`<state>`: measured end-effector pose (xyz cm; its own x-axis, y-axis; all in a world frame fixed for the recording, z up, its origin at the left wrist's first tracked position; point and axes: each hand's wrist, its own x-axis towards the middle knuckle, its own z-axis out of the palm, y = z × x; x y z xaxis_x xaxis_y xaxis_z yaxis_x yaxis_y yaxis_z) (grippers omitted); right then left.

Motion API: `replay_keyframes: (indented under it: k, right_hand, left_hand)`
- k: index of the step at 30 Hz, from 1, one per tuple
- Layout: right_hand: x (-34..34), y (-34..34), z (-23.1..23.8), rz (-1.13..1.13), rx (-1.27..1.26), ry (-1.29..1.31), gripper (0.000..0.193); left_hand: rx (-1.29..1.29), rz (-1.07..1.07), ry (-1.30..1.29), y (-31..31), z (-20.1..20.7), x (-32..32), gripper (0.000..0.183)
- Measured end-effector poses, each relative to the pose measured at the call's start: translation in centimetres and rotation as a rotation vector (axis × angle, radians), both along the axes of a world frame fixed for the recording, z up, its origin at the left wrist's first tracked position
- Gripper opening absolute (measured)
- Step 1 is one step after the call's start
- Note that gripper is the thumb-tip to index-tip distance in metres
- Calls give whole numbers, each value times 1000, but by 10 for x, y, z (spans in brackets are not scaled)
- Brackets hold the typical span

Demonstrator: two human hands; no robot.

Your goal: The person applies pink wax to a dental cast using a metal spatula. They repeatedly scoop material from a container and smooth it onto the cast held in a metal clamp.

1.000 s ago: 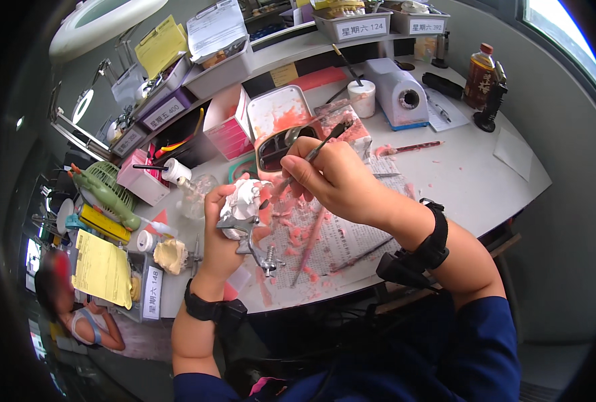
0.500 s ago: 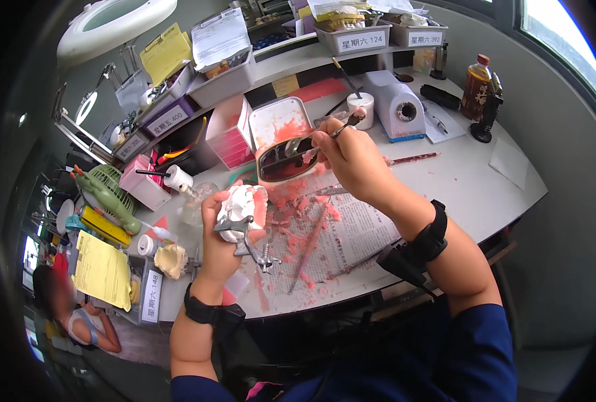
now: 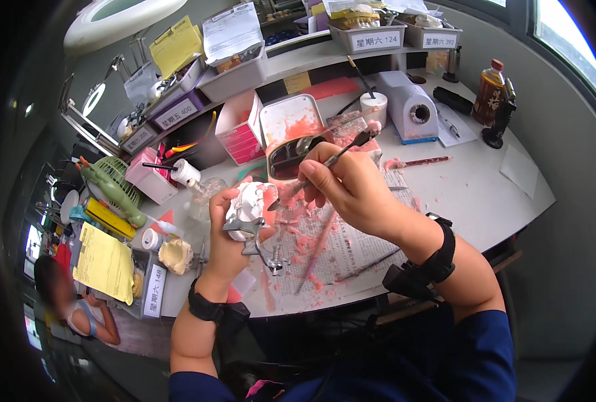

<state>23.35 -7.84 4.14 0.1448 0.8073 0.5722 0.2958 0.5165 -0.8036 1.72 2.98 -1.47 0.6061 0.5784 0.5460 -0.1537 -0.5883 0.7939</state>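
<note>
My left hand (image 3: 225, 251) grips a metal dental articulator (image 3: 246, 231) carrying a white plaster tooth model (image 3: 248, 199). Pink wax (image 3: 269, 194) lines the model's right side. Closed around the middle of a wax knife (image 3: 339, 155) is my right hand (image 3: 351, 187), just right of the model. One end of the knife points down-left at the pink wax; I cannot tell if it touches. Its other end, dark and spoon-shaped, points up-right. Behind my right hand, a white tray (image 3: 288, 110) smeared with pink wax stands beside a dark oval opening (image 3: 286, 159).
Wax-strewn newspaper (image 3: 358, 251) covers the middle of the desk. A pink stick-like tool (image 3: 319, 249) lies on it. A cream plaster model (image 3: 176, 256) and a green fan (image 3: 113, 184) are left. A grey-white machine (image 3: 410, 110) and a brown drink bottle (image 3: 489, 92) stand at back right.
My right hand has moved down and left with the wax knife, bringing its lower end to the model's pink wax. My left hand still holds the articulator; the whole view has shifted slightly.
</note>
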Motion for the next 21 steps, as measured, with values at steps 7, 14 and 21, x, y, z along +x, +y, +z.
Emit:
replay_keyframes:
  k: [7,14,21]
  right_hand:
    - [-7,-2,-4,-57,18,-189,22]
    - [-12,1,-10,-72,95,-212,19]
    - [-11,-6,-7,-132,258,-469,21]
  left_hand:
    - [-12,-21,-6,-2,1,-2,80]
    - [8,9,30,-3,1,-2,81]
    - [-4,-12,26,-2,1,0,82]
